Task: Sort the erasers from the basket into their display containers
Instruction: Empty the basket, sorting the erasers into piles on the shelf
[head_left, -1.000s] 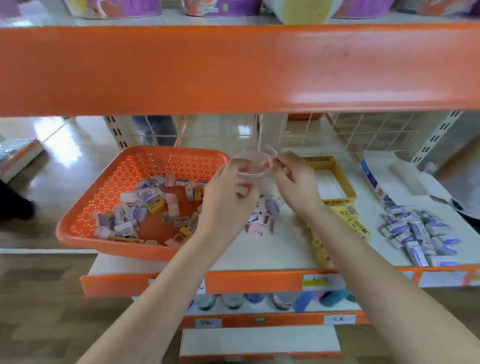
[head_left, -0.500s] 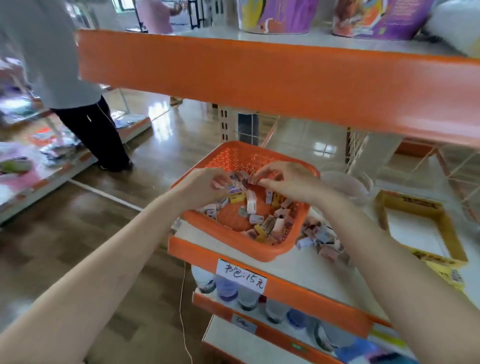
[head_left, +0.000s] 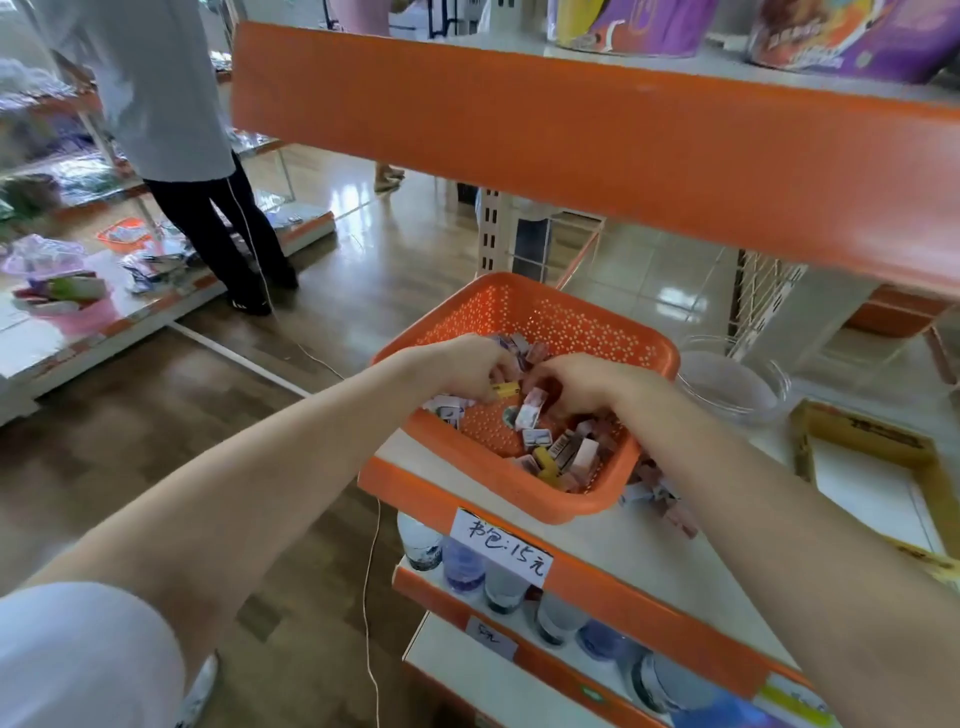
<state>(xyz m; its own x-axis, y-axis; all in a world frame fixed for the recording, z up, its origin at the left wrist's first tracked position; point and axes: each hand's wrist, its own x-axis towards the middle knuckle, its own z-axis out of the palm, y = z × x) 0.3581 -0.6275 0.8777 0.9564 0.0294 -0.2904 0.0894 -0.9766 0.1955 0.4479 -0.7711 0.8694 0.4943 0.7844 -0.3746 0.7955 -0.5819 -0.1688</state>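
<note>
Both arms reach forward, hands side by side in the orange basket (head_left: 566, 319) on the shelf.
The left hand (head_left: 462, 366) curls its fingers, pinching a yellow eraser (head_left: 505, 389). The right hand (head_left: 584, 384), knuckles up, digs bent fingers into the loose erasers (head_left: 563, 449); whether it grasps one, I cannot tell.

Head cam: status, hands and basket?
In orange perforated plastic basket: left hand, right hand, fingers curled among small wrapped erasers; grip unclear. Beside basket, clear round plastic tub, unobstructed.
</note>
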